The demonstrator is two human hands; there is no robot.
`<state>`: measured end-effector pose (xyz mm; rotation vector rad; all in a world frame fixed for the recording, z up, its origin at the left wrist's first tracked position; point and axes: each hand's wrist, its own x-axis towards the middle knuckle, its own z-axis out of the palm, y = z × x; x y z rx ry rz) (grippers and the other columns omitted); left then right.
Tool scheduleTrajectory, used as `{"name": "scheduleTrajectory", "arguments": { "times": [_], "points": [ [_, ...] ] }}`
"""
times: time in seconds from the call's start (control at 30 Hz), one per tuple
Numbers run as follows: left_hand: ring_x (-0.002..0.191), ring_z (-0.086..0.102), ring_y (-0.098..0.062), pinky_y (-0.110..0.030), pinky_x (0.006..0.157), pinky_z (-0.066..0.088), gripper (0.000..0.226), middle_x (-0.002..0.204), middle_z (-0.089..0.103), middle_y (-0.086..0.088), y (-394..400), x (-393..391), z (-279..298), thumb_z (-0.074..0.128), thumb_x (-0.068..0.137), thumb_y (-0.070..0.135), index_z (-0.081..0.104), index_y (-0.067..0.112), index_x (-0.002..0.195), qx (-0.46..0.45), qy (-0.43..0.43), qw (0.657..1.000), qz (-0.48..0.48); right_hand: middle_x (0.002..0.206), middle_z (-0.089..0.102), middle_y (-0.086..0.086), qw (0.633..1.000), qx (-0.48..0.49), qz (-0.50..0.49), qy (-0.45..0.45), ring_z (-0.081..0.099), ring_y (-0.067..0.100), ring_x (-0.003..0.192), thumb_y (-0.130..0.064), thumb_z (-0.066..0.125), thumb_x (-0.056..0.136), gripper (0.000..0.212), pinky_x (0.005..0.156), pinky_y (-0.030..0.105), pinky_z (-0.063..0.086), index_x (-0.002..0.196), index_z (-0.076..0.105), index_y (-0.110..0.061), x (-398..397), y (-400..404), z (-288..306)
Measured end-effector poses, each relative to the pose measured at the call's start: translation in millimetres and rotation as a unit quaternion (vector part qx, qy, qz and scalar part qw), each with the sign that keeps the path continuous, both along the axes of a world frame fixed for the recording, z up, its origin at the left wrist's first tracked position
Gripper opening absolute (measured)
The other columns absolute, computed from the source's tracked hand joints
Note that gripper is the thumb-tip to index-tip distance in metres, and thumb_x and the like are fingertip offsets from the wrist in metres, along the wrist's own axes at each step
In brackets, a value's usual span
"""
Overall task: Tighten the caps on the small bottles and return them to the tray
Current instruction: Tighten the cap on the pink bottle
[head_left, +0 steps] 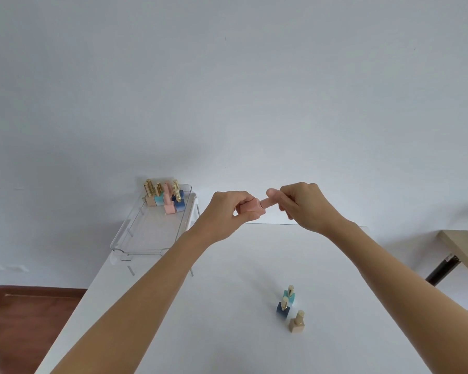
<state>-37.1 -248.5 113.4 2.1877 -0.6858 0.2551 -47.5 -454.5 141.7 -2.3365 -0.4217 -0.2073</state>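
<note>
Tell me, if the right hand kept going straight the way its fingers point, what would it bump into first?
The right hand points leftward along the pink cap it grips, so it would first meet the square pink bottle held by the left hand. Farther along lies the clear plastic tray, though depth is unclear.

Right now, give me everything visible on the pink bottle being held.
The pink bottle has a blocky square matte body and a slim cap of the same pink. It lies roughly on its side in mid-air above the table's far edge, cap pointing right. The left hand grips the body; the right hand's fingers wrap the cap, hiding most of it. Whether the cap is tight cannot be seen.
</note>
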Motion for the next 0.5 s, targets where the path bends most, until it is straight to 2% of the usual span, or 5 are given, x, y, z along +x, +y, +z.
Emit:
{"name": "scheduleTrajectory", "arguments": {
  "times": [0.07, 0.13, 0.23, 0.4, 0.5],
  "points": [
    [0.073, 0.060, -0.003, -0.005, 0.068, 0.042, 0.004, 0.084, 0.073, 0.023, -0.9, 0.0, -1.8, 0.071, 0.083, 0.018, 0.067, 0.017, 0.084, 0.001, 0.007, 1.000, 0.000, 0.062, 0.070, -0.008, 1.000, -0.007, 0.020, -0.001, 0.059, 0.003, 0.055, -0.046, 0.054, 0.093, 0.034, 0.049, 0.015, 0.044, 0.087, 0.068, -0.016, -0.6, -5.0, 0.7],
    [0.076, 0.062, -0.007, -0.007, 0.068, 0.043, 0.012, 0.088, 0.074, 0.018, -2.0, -0.5, -3.9, 0.071, 0.084, 0.018, 0.063, 0.025, 0.077, -0.008, 0.017, 1.000, -0.003, 0.081, 0.075, -0.015, 0.998, 0.000, 0.066, -0.006, 0.064, 0.004, 0.071, -0.028, 0.060, 0.093, 0.016, 0.061, 0.018, 0.050, 0.108, 0.061, -0.020, -1.4, -9.5, 1.6],
    [0.077, 0.062, -0.008, -0.008, 0.069, 0.041, 0.017, 0.090, 0.075, 0.017, -3.6, 0.3, -7.1, 0.070, 0.085, 0.019, 0.062, 0.032, 0.077, -0.014, 0.017, 1.000, -0.008, 0.070, 0.068, -0.031, 0.998, 0.009, 0.061, -0.034, 0.057, 0.000, 0.064, -0.008, 0.058, 0.092, 0.008, 0.056, 0.011, 0.044, 0.097, 0.062, -0.014, -2.2, -10.0, -2.1],
    [0.072, 0.059, -0.001, -0.006, 0.067, 0.041, 0.004, 0.083, 0.071, 0.029, -6.8, 3.3, -13.2, 0.070, 0.085, 0.018, 0.068, 0.015, 0.086, -0.008, 0.019, 1.000, -0.017, 0.058, 0.062, -0.013, 0.999, -0.004, 0.023, -0.040, 0.055, -0.002, 0.054, -0.020, 0.058, 0.094, 0.013, 0.048, 0.009, 0.040, 0.086, 0.064, -0.013, 1.6, -8.1, -5.6],
    [0.072, 0.057, 0.004, -0.003, 0.069, 0.040, 0.007, 0.078, 0.067, 0.035, -7.1, 3.8, -16.1, 0.070, 0.085, 0.017, 0.070, 0.015, 0.091, -0.013, 0.017, 1.000, -0.017, 0.076, 0.074, -0.011, 0.998, 0.001, 0.055, -0.030, 0.059, 0.008, 0.063, -0.018, 0.059, 0.094, 0.006, 0.056, 0.017, 0.048, 0.096, 0.063, -0.015, 0.0, -10.3, -6.8]
  ]
}}
